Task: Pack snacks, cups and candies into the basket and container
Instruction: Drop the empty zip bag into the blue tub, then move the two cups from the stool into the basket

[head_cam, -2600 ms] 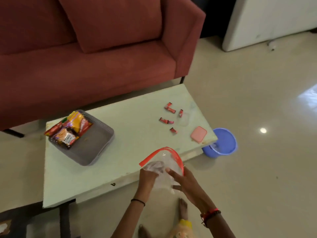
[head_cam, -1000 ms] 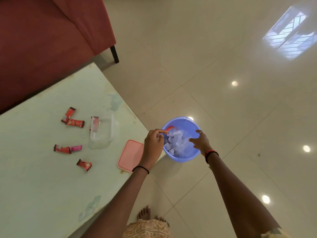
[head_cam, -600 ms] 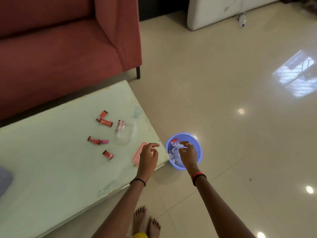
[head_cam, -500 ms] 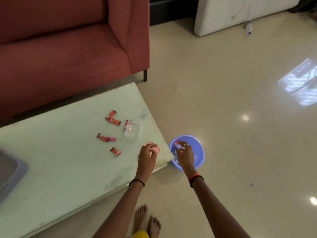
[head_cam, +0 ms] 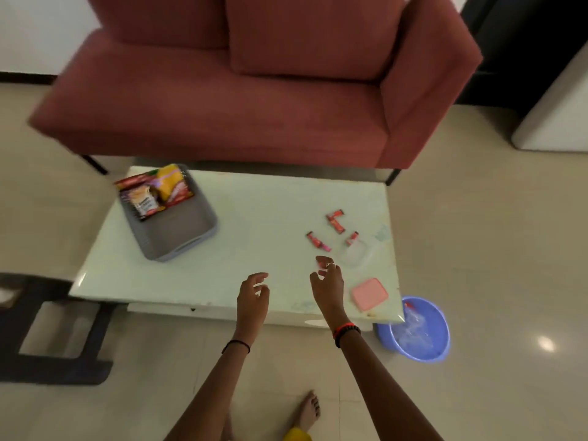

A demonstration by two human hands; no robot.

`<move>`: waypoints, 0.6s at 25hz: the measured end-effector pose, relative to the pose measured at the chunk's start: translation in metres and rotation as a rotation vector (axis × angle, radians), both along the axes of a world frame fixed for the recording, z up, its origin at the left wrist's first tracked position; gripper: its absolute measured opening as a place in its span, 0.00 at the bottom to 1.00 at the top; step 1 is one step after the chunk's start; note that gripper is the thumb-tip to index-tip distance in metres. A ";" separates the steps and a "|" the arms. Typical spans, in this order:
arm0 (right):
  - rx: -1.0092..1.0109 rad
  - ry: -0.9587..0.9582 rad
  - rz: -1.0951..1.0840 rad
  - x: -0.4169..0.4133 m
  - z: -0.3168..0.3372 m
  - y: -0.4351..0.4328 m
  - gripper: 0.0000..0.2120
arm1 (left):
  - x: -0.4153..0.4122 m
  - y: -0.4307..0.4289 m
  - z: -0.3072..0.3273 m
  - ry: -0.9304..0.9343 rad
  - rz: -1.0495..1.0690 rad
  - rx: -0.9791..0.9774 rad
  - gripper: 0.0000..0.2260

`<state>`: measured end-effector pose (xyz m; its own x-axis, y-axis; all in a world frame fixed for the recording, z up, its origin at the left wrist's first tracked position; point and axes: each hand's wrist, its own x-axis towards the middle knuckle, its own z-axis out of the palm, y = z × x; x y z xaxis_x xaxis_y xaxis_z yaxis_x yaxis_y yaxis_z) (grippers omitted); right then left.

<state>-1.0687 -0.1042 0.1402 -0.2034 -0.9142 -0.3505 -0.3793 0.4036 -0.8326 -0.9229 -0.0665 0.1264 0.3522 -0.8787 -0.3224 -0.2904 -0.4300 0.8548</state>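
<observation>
Left grip (head_cam: 253, 292) & right grip (head_cam: 327, 281) are held empty, fingers loosely spread, over the counter's (head_cam: 254, 218) front edge. Candies (head_cam: 334, 222) are scattered twd the right edge, just beyond the right grip, which is nearer. The closest candy (head_cam: 315, 240) is laid diagonally, back-left to front-right. Clear container (head_cam: 354, 254) is set beside them.

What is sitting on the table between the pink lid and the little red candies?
A lidless clear container sits there on the table, beyond the pink lid and beside the nearest of the red candies. The head view shows it.
</observation>
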 end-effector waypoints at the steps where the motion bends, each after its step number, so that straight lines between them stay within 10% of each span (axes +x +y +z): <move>1: -0.003 0.003 0.045 0.021 0.006 0.002 0.15 | 0.021 0.007 0.004 0.010 0.051 0.001 0.13; 15: 0.090 -0.068 0.384 0.358 0.027 0.074 0.15 | 0.319 0.124 0.017 -0.022 0.424 0.000 0.13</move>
<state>-0.7110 -0.0306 0.1670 0.1736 -0.8845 -0.4331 -0.4623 0.3152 -0.8288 -0.6044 0.0574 0.1436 0.6893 -0.6547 -0.3103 -0.1062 -0.5150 0.8506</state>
